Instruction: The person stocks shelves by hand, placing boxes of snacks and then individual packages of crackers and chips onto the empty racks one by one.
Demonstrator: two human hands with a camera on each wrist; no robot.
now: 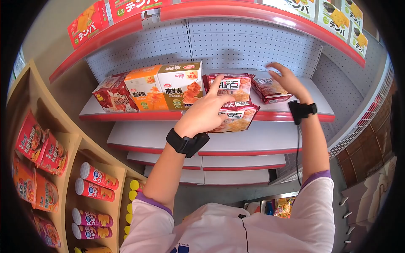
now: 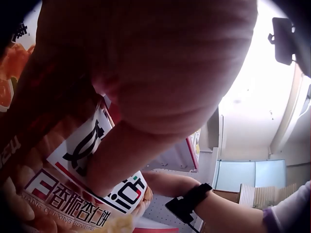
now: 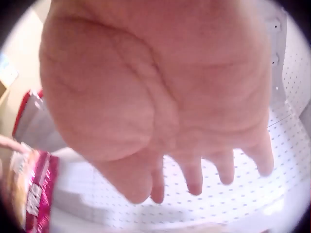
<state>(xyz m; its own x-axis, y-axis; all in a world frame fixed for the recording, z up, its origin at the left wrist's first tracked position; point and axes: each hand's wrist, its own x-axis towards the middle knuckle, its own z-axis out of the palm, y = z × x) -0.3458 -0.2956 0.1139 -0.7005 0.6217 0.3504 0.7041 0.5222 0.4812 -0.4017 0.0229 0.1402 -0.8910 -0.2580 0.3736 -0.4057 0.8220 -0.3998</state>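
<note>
My left hand (image 1: 204, 113) is at the front red biscuit pack (image 1: 234, 122), which juts over the shelf's front edge. Its thumb (image 2: 109, 162) lies across the printed front of this pack, and a bent finger hooks over the pack's top. Another finger points up against a second red biscuit pack (image 1: 239, 86) standing right behind. My right hand (image 1: 291, 82) is raised above the shelf, fingers spread and palm bare in the right wrist view. Below and left of it, another red biscuit pack (image 1: 270, 88) lies on the shelf.
White (image 1: 181, 86), orange (image 1: 145, 90) and dark red snack boxes (image 1: 114, 95) stand in a row left of the packs. A red-edged upper shelf (image 1: 261, 12) overhangs the hands. Wooden shelving with chip cans (image 1: 99, 175) stands left; a white wire rack (image 1: 371, 105) stands right.
</note>
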